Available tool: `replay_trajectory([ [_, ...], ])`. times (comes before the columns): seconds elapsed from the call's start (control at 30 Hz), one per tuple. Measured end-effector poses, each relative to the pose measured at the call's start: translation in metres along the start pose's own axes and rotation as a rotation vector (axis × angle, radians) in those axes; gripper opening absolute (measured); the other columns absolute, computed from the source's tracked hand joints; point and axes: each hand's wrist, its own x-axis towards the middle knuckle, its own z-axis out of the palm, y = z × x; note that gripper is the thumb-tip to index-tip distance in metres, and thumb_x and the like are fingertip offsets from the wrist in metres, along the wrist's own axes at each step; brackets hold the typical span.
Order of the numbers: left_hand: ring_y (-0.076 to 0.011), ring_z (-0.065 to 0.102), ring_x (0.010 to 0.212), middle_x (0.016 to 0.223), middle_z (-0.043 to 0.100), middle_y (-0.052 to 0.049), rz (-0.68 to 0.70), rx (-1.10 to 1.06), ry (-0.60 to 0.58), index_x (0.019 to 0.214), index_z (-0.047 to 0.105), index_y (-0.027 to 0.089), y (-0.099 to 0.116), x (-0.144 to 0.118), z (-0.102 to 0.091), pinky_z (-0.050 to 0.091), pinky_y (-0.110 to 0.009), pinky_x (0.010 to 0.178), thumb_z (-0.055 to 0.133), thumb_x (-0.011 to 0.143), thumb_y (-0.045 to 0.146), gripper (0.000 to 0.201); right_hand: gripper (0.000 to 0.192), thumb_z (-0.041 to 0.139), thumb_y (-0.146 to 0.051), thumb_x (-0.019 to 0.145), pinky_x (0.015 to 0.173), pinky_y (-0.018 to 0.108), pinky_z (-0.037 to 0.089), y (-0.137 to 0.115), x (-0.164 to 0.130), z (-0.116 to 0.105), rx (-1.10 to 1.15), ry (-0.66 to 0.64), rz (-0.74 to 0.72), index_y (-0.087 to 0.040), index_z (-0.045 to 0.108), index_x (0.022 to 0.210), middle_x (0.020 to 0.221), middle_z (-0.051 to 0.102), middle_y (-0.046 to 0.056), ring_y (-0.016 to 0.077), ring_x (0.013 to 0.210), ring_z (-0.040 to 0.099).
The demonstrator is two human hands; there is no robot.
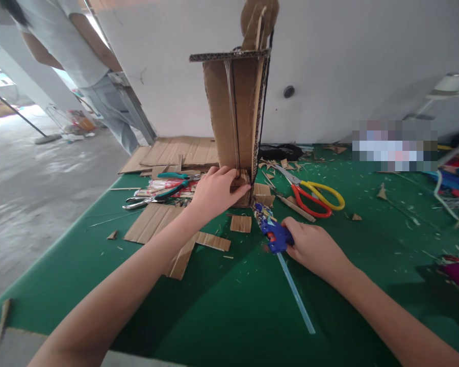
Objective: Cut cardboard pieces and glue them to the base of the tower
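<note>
A tall cardboard structure (241,112) stands upright at the back of the table, with a dark cord along its side and a rounded cardboard piece on top. My left hand (221,191) grips its lower end, thumb out to the right; some fingertips are hidden behind the panel. My right hand (309,242) is closed round a blue glue gun (277,237), a clear glue stick (296,293) sticking out of its rear. The gun's nozzle end is at the structure's right lower corner. Just in front lies a small cardboard square (240,224).
Scissors (309,193) with red and yellow handles lie right of the structure. Pliers (156,196) and cardboard pieces (149,224) lie to the left on the green table (222,316). A person (87,66) stands at the far left, beyond the table.
</note>
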Motion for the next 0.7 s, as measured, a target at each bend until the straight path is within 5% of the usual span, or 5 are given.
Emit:
replay_trajectory([
  [0.3, -0.0284, 0.051, 0.094, 0.091, 0.062, -0.007, 0.003, 0.017, -0.010, 0.082, 0.054, 0.019, 0.000, 0.000, 0.000, 0.044, -0.039, 0.072, 0.044, 0.086, 0.051, 0.034, 0.011, 0.052, -0.019, 0.079, 0.047, 0.026, 0.032, -0.002, 0.001, -0.003, 0.108, -0.015, 0.043, -0.017, 0.048, 0.089, 0.068, 0.064, 0.005, 0.0207, 0.056, 0.061],
  [0.5, -0.0269, 0.053, 0.091, 0.090, 0.062, -0.008, -0.005, 0.010, -0.011, 0.080, 0.054, 0.019, -0.001, 0.001, 0.001, 0.044, -0.037, 0.071, 0.044, 0.085, 0.052, 0.034, 0.029, 0.051, -0.020, 0.078, 0.052, 0.027, 0.042, 0.002, -0.001, -0.002, 0.267, 0.062, 0.086, -0.017, 0.052, 0.106, 0.078, 0.068, 0.006, 0.0201, 0.062, 0.063],
  [0.7, -0.0232, 0.055, 0.084, 0.087, 0.060, -0.007, 0.019, -0.078, -0.002, 0.081, 0.054, 0.019, -0.006, 0.004, 0.004, 0.044, -0.037, 0.074, 0.046, 0.086, 0.049, 0.032, 0.027, 0.056, -0.032, 0.078, 0.053, 0.029, 0.046, 0.008, -0.002, -0.009, 0.493, 0.238, 0.378, -0.018, 0.058, 0.102, 0.073, 0.068, 0.006, 0.0206, 0.060, 0.064],
])
